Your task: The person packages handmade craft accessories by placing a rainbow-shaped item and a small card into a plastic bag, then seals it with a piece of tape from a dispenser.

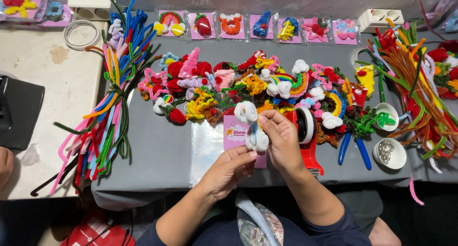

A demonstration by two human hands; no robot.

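Observation:
My left hand (pixel 229 168) pinches the lower edge of a pink card (pixel 234 133) and the bottom of a white and blue pipe-cleaner figure (pixel 253 126). My right hand (pixel 281 136) grips the same figure from the right, fingers curled around its middle. Both hands hold it just above the grey table cover (pixel 162 155), near the front edge. A clear plastic sleeve (pixel 206 150) lies under the card. Behind the hands spreads a heap of finished pipe-cleaner shapes (pixel 253 86).
A red tape dispenser (pixel 307 136) stands right of my hands, blue-handled pliers (pixel 354 150) and two small white bowls (pixel 390 153) beyond it. Bundles of loose pipe cleaners lie left (pixel 112 98) and right (pixel 415 83). Packaged pieces on pink cards (pixel 260 26) line the back.

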